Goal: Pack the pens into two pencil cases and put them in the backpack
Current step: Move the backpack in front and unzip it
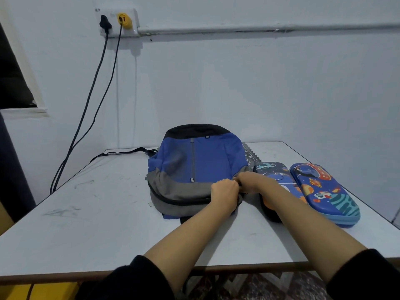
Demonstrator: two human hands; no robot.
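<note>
A blue, grey and black backpack [194,163] lies flat on the white table [86,224], its dark zipper line curving along the near grey part. Both my hands meet at its near right corner. My left hand [224,194] is curled on the grey fabric by the zipper. My right hand [249,180] pinches at the same spot; the zipper pull itself is hidden. Two closed space-print pencil cases lie right of the bag: one [273,172] partly under my right forearm, the other [324,191] further right. No pens are visible.
A patterned grey thing [249,156] pokes out behind the backpack's right side. A black strap [129,151] trails left from the bag. Two black cables [91,109] hang from a wall socket [118,21] down past the table's left edge.
</note>
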